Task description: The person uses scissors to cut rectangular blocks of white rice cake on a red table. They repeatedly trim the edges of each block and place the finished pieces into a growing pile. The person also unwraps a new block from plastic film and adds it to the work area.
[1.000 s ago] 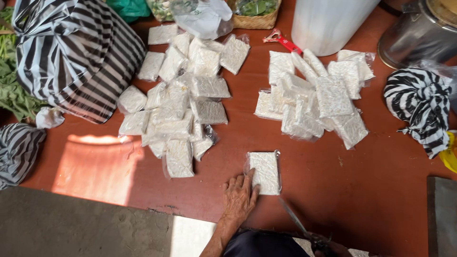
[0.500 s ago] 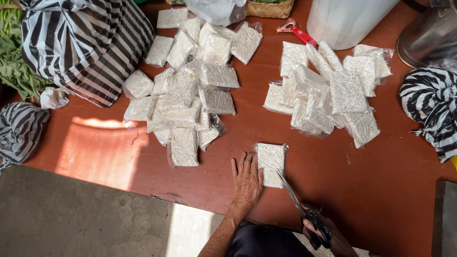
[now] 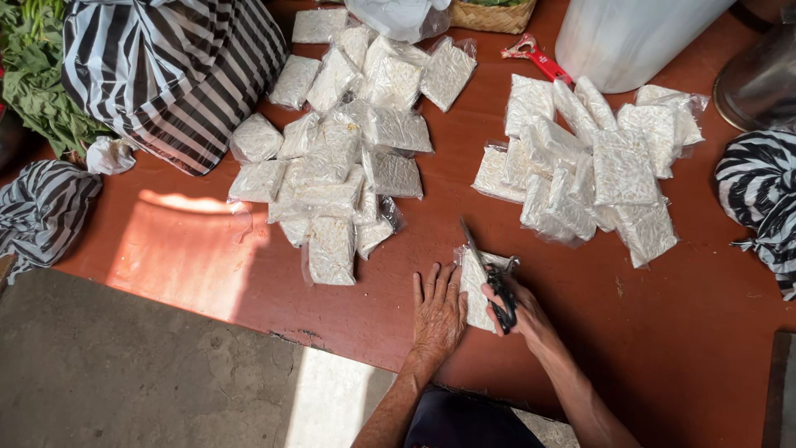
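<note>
My left hand [image 3: 438, 311] lies flat, fingers apart, on the left edge of a clear plastic packet [image 3: 477, 286] of white pressed filling that rests on the red-brown table [image 3: 663, 332]. My right hand [image 3: 521, 311] grips black-handled scissors [image 3: 489, 274] whose blades point up and left across that packet. One heap of like packets [image 3: 348, 141] lies to the upper left of my hands. A second heap [image 3: 593, 170] lies to the upper right.
Black-and-white striped bags sit at the top left [image 3: 170, 70], left edge [image 3: 41, 207] and right edge [image 3: 763, 195]. A white tub [image 3: 630, 37], a metal pot [image 3: 763, 75], a woven basket [image 3: 493, 12], a red tool [image 3: 539, 56] and green leaves [image 3: 37, 75] line the back. A grey floor [image 3: 141, 373] lies below the table edge.
My right hand has come up from the lower edge with the scissors and laid their blades over the packet. My left hand stays flat on the packet. The camera view has shifted.
</note>
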